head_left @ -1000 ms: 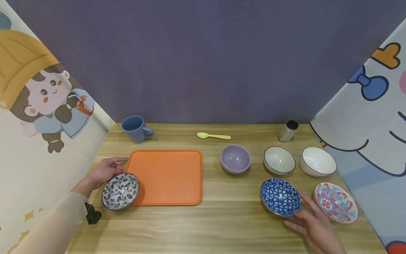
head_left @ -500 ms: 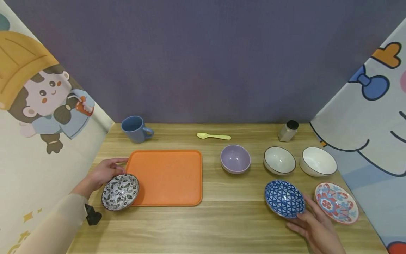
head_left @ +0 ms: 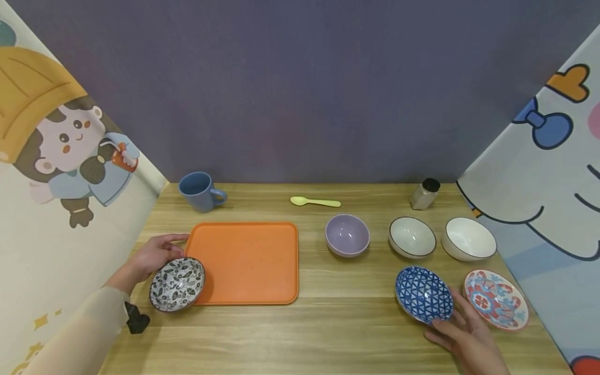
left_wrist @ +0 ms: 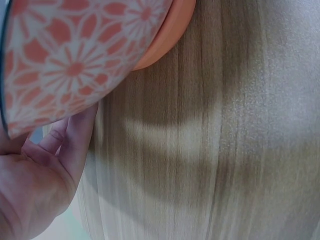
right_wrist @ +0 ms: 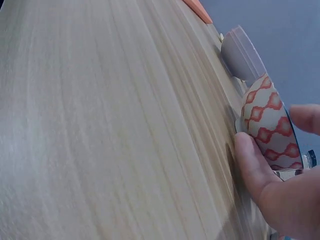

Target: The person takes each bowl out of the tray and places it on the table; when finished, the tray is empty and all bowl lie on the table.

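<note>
My left hand (head_left: 154,256) holds a bowl with a black-and-white leaf pattern inside (head_left: 178,284), tilted over the left front corner of an orange tray (head_left: 248,263). In the left wrist view the outside of this bowl (left_wrist: 75,70) shows red and white flowers, with fingers beneath it. On the right, my right hand (head_left: 471,333) grips the near right rim of a bowl with blue and white triangles inside (head_left: 424,294). The right wrist view shows that bowl's red-patterned outside (right_wrist: 270,125) between thumb and fingers, tilted close over the table.
Near the right hand lies a red-and-blue patterned plate (head_left: 497,299). Behind stand a purple bowl (head_left: 347,236), a dark-rimmed white bowl (head_left: 412,237) and a plain white bowl (head_left: 470,239). A blue mug (head_left: 199,192), yellow spoon (head_left: 315,202) and black-lidded jar (head_left: 425,194) line the back.
The right hand has shifted the blue triangle bowl slightly to the right, toward the patterned plate. The left hand and its bowl stay in place.
</note>
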`<state>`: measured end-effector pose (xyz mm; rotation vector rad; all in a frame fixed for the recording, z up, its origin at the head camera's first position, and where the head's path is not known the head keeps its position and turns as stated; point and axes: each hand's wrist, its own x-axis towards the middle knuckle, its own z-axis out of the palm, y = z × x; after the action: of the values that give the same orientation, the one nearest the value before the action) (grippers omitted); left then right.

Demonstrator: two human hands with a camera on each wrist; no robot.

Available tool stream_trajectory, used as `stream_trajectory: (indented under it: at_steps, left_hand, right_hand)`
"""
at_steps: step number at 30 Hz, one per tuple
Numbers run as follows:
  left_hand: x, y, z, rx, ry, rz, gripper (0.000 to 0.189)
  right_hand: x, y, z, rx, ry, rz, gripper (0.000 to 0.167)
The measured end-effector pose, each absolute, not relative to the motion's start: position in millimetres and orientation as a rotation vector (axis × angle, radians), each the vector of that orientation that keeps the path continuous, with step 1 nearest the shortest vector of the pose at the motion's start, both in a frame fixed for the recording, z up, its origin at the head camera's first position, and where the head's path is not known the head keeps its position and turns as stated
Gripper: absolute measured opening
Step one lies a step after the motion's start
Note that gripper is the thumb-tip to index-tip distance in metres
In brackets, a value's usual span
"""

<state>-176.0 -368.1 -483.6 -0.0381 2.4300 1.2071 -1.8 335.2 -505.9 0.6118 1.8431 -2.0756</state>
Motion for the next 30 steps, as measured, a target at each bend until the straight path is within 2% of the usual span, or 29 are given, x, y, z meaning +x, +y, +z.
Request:
stream_trajectory:
  at_steps: [15,21,30]
  left_hand:
    - [-177.5,-370.3,-485.3,-0.064,2.423,1.190,0.056]
    - [-179.6,-370.5,-486.5,-0.057,2.425,1.185,0.057]
    - [-181.5,-370.9,-486.2,-0.046,2.424,1.184,0.057]
  right_hand:
    - [-10.7,340.0,-486.8,0.528,2.306,-1.395,0.115]
    - [-9.7,349.6,-473.9,0.459,2.374,-1.348,0.106]
    - [-18.1,349.5,-447.1,0.200,2.626,-1.338,0.091]
